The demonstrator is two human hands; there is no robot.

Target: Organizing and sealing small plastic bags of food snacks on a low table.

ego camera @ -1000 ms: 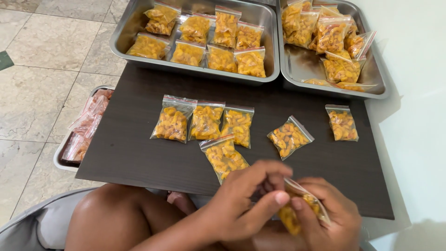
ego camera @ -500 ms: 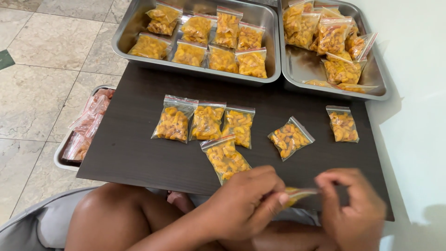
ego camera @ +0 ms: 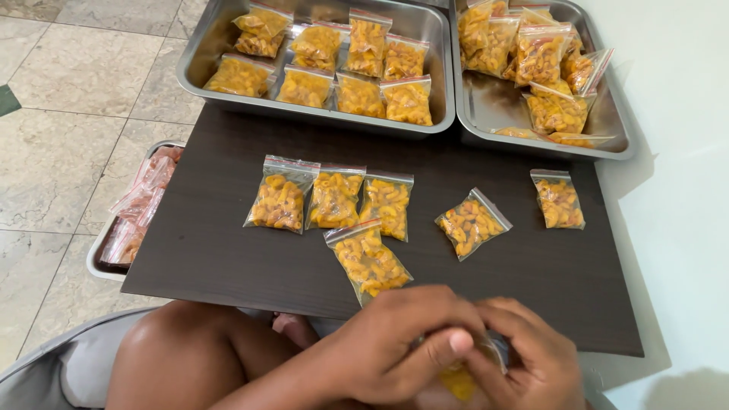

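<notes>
My left hand (ego camera: 410, 342) and my right hand (ego camera: 528, 357) meet at the near edge of a dark board (ego camera: 228, 250), both closed around one small clear bag of yellow snack pieces (ego camera: 459, 380), mostly hidden by the fingers. On the board lie several filled bags: three side by side (ego camera: 334, 199), one below them (ego camera: 368, 258), one tilted (ego camera: 471, 222), and one at the right (ego camera: 558, 199).
Two steel trays stand beyond the board: the left tray (ego camera: 197, 64) holds rows of filled bags, the right tray (ego camera: 619, 129) a loose pile. A third tray (ego camera: 102, 266) with empty bags sits on the tiled floor at left. My knee (ego camera: 182, 357) is under the board.
My hands were apart along the bag's top edge half a second ago. Now they have come together over the bag and dropped lower in view.
</notes>
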